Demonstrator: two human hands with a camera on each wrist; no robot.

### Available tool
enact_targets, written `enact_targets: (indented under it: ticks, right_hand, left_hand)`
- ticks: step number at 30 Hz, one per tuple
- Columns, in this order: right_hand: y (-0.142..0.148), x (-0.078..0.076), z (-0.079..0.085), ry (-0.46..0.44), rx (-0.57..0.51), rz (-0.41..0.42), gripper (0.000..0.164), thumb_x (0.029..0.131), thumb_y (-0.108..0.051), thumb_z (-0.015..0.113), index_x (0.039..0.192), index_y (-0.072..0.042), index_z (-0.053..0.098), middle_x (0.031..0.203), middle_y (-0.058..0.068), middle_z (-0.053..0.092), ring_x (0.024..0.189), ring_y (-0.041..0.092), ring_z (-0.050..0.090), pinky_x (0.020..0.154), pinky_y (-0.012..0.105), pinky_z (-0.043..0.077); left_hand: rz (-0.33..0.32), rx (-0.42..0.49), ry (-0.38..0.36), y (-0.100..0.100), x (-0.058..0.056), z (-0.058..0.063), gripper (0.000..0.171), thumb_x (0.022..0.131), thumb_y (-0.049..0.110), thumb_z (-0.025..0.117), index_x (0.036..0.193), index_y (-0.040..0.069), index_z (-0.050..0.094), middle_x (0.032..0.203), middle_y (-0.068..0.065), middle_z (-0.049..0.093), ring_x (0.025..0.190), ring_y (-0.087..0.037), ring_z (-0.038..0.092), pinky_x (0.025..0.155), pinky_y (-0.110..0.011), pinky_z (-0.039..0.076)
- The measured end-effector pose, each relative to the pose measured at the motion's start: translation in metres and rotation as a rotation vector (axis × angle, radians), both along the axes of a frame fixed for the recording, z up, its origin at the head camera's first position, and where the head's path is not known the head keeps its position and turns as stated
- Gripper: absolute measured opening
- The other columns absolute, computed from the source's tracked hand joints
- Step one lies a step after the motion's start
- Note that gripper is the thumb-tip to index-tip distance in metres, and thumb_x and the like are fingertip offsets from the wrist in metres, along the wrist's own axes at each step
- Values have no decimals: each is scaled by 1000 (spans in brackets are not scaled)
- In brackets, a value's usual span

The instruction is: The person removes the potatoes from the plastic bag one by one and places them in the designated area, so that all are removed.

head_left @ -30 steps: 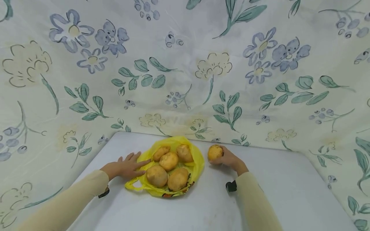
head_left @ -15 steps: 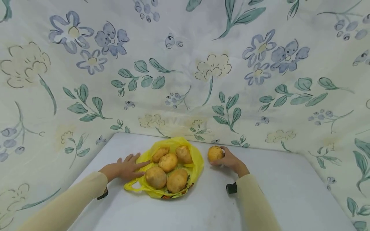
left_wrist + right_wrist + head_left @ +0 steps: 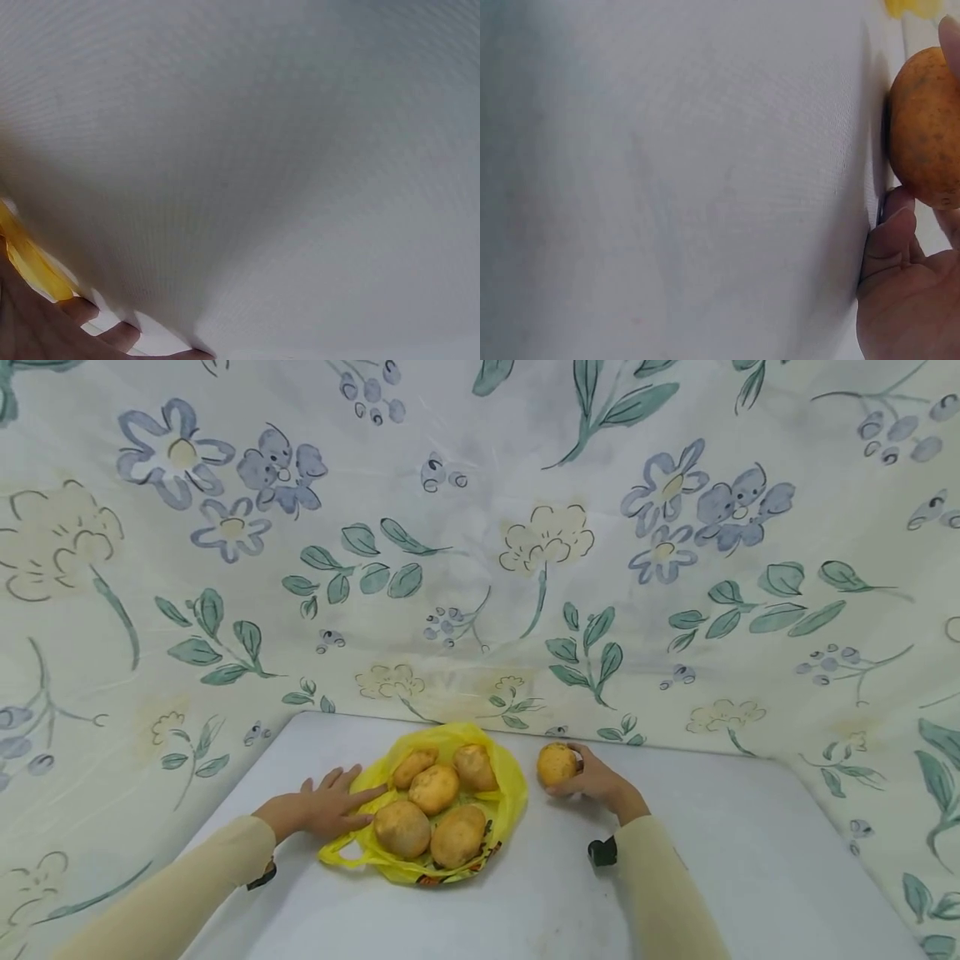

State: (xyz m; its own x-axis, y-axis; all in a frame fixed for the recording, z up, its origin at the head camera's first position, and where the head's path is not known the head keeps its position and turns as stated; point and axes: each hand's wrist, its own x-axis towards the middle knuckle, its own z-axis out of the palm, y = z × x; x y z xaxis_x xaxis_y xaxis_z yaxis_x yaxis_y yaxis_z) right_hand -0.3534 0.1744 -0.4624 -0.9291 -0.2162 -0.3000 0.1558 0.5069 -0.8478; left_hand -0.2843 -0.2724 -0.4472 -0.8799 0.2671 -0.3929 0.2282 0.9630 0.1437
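In the head view a yellow plastic bag (image 3: 512, 777) lies spread on the table, with several potatoes (image 3: 433, 789) in its mouth. My left hand (image 3: 326, 806) rests at the bag's left edge, fingers spread and fairly straight, index finger and thumb over the plastic. Right of the bag, my right hand (image 3: 596, 779) holds a single potato (image 3: 556, 765) from its right side, thumb in front and fingers behind. The right wrist view shows that potato (image 3: 928, 135) low at the table surface between thumb and fingers. Only fingers and a strip of yellow bag (image 3: 34, 262) appear in the left wrist view.
The white table (image 3: 750, 852) runs back to a floral-patterned cloth (image 3: 465, 568) that hangs behind and along both sides. A loop handle of the bag (image 3: 341, 853) lies toward the left front. Each wrist wears a dark device (image 3: 602, 852).
The view has tilted slightly, so everything sits a little lower in the picture. Both hands, the bag and the potatoes keep nearly the same places; the right fingers have shifted slightly on the potato.
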Motion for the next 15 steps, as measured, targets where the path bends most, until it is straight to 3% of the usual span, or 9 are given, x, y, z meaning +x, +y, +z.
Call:
enact_targets:
  ticks: [6, 11, 15]
  right_hand:
    - [0, -1, -2, -4, -2, -7, 113, 72, -27, 88, 157, -28, 13, 145, 23, 40, 122, 35, 46, 105, 53, 41]
    - [-4, 2, -1, 2, 16, -2, 113, 72, -29, 88, 157, -27, 13, 146, 23, 40, 124, 35, 46, 110, 57, 37]
    - [-3, 1, 4, 9, 52, 0, 114, 74, -35, 87, 158, -26, 10, 151, 24, 36, 130, 38, 43, 113, 60, 32]
  left_hand:
    - [-1, -7, -7, -1, 3, -1, 68, 95, 65, 46, 153, 31, 35, 163, -26, 12, 145, -57, 11, 105, -82, 9]
    - [6, -19, 0, -3, 5, -1, 68, 94, 65, 47, 153, 31, 35, 163, -26, 12, 144, -57, 12, 105, -82, 9]
    - [-6, -20, 5, 0, -1, 2, 68, 95, 64, 47, 154, 31, 34, 162, -26, 12, 144, -57, 12, 105, -82, 9]
